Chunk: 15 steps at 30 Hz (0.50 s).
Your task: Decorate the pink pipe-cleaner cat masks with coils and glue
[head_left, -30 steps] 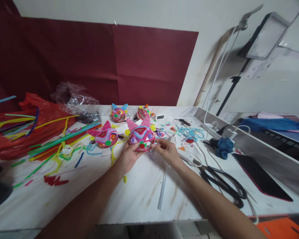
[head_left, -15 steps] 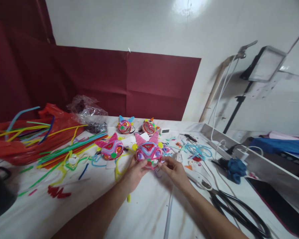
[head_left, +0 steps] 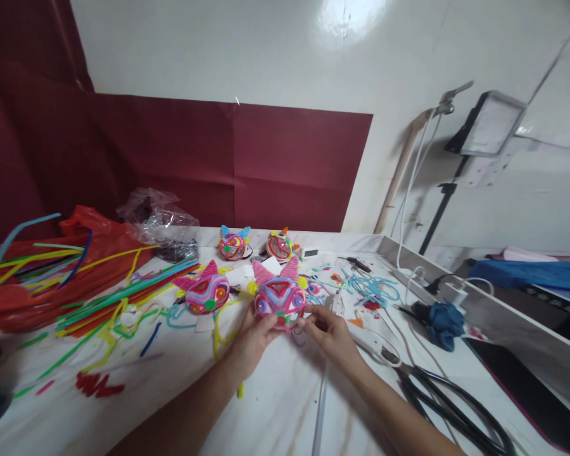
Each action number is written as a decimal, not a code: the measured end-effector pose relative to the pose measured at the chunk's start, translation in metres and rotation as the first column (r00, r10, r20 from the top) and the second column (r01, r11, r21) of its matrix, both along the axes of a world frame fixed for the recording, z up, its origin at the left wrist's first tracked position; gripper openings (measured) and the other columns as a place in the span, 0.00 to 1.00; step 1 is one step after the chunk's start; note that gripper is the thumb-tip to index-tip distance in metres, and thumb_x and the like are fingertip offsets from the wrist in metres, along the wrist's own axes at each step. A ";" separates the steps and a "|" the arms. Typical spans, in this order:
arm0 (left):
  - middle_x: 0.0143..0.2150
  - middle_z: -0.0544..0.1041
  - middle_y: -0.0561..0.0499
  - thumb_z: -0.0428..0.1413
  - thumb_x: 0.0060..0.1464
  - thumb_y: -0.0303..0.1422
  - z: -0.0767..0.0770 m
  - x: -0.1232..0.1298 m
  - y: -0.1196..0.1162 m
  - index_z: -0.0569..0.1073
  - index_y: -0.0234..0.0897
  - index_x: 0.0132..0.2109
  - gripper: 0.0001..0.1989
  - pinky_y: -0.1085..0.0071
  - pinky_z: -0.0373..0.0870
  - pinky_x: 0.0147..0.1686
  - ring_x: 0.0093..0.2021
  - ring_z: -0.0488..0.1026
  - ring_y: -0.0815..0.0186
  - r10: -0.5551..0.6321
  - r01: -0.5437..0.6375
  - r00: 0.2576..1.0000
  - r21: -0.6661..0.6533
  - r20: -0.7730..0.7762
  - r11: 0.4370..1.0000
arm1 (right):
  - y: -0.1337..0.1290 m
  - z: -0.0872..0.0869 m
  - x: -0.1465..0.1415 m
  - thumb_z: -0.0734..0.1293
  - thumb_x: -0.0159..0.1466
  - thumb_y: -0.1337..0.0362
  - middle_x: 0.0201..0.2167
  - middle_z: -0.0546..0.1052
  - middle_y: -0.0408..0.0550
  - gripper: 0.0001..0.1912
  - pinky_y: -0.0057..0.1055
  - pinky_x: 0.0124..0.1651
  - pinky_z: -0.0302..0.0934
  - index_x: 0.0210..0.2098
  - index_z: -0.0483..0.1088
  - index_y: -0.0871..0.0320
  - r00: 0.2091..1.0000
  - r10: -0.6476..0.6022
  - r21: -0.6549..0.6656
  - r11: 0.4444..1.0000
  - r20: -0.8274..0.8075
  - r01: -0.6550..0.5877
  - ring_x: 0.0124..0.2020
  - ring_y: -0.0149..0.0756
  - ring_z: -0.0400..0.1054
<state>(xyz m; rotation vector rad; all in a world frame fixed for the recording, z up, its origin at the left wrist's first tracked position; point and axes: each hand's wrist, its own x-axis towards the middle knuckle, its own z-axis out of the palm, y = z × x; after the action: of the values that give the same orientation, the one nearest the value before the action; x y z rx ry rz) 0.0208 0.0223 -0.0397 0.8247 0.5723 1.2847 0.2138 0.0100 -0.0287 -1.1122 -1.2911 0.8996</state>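
Note:
A pink cat-like craft mask [head_left: 281,292] with pink ears, purple eyes and yellow balls at its sides is held above the table. My left hand [head_left: 254,335] grips its lower left edge, thumb on the front. At its lower right, my right hand [head_left: 330,329] has thumb and forefinger pinched at the rim; anything small between them is too tiny to make out. A purple strand [head_left: 298,340] hangs beneath the mask. Just to the left sits a similar pink mask [head_left: 204,292] with orange eyes and a green nose.
Two more masks, one blue-eared [head_left: 232,246] and one orange-eared [head_left: 280,245], stand behind. Pipe cleaners [head_left: 128,288] and a red bag [head_left: 95,221] lie left. Right are a glue gun [head_left: 368,339], black-handled scissors [head_left: 456,405], blue strands [head_left: 373,288], a blue scrunchie [head_left: 446,323] and a phone [head_left: 527,386].
The whole view has shifted, so the table things appear slightly further left and lower. Both hands keep their hold at the mask, and my left thumb sits slightly further across its front.

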 end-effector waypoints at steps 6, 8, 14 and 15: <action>0.55 0.87 0.50 0.80 0.39 0.43 -0.001 0.000 0.002 0.80 0.56 0.51 0.31 0.44 0.75 0.65 0.61 0.82 0.43 -0.012 0.012 1.000 -0.004 0.021 1.000 | -0.001 0.002 0.001 0.80 0.49 0.45 0.20 0.76 0.41 0.23 0.36 0.31 0.59 0.37 0.83 0.54 1.000 0.005 0.000 1.000 0.006 -0.005 0.23 0.39 0.67; 0.53 0.88 0.51 0.80 0.40 0.43 0.001 0.000 0.002 0.81 0.55 0.50 0.29 0.45 0.76 0.63 0.58 0.83 0.45 -0.018 0.018 1.000 -0.010 0.021 1.000 | -0.001 0.003 0.001 0.81 0.49 0.45 0.21 0.76 0.41 0.25 0.36 0.32 0.60 0.39 0.82 0.55 1.000 0.004 -0.008 1.000 -0.003 -0.004 0.24 0.39 0.68; 0.51 0.88 0.53 0.79 0.42 0.42 0.004 -0.005 0.003 0.81 0.51 0.50 0.28 0.45 0.72 0.67 0.56 0.84 0.50 -0.037 0.038 0.998 -0.020 0.055 0.999 | -0.003 0.007 -0.001 0.80 0.49 0.45 0.21 0.75 0.40 0.27 0.35 0.31 0.62 0.41 0.80 0.56 1.000 -0.002 0.011 1.000 -0.023 0.002 0.24 0.37 0.68; 0.51 0.88 0.53 0.79 0.42 0.42 0.004 -0.006 0.004 0.80 0.50 0.50 0.27 0.45 0.70 0.68 0.57 0.83 0.50 -0.038 0.039 0.998 -0.022 0.059 0.999 | -0.003 0.008 -0.001 0.80 0.49 0.44 0.21 0.75 0.40 0.28 0.34 0.31 0.62 0.41 0.80 0.56 1.000 -0.005 0.012 1.000 -0.026 0.005 0.24 0.37 0.68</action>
<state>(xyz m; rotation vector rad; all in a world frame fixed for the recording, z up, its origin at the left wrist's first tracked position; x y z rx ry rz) 0.0147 0.0263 -0.0360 0.7728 0.5211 1.2607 0.2124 0.0068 -0.0209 -1.0905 -1.2702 0.8994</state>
